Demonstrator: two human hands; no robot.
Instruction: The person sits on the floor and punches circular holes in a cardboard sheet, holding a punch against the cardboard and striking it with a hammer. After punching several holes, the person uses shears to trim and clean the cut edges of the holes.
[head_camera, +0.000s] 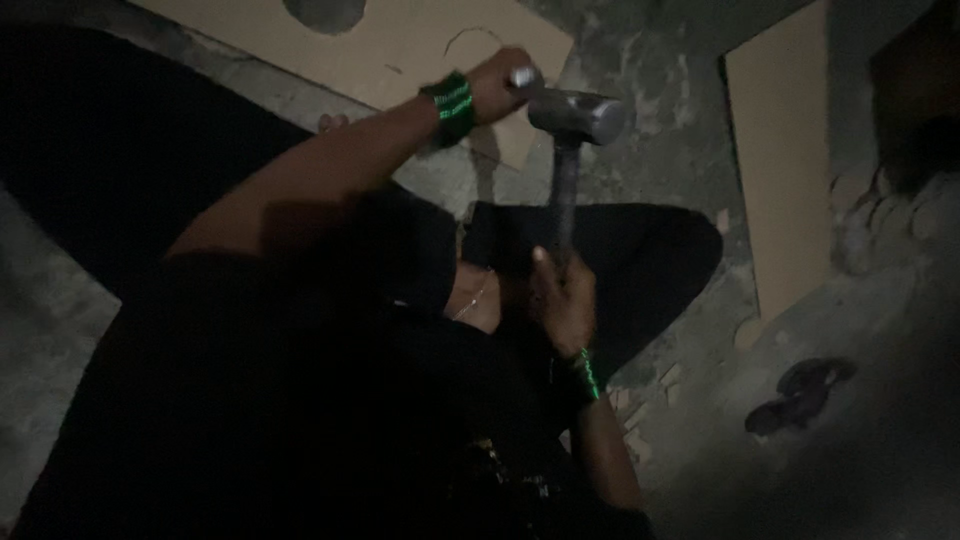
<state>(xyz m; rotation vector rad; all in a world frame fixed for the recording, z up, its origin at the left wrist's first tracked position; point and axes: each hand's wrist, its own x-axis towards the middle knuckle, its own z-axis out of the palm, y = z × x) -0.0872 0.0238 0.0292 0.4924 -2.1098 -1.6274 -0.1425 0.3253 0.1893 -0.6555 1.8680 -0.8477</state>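
Concrete floor (690, 130), dim: cardboard sheets (780, 150) laid flat. Hammer (570, 130) gripped at handle by right hand (565, 300); small metal tool (522, 77) clenched in left hand (495, 85).

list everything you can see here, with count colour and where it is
hammer: one, grey metal head on a dark handle, upper centre, head level with the upper hand
metal punch or chisel: one, silvery tip showing from the upper fist; the rest is hidden
cardboard sheets: two, tan; one on the floor at the top under the upper hand, with a round hole cut at its top edge; one at the right
floor: grey, rough concrete
dark object: one, blackish, on the floor lower right; too dim to identify
wristbands: two, green, one on each wrist
left hand: closed around the metal punch
right hand: gripping the hammer handle low down
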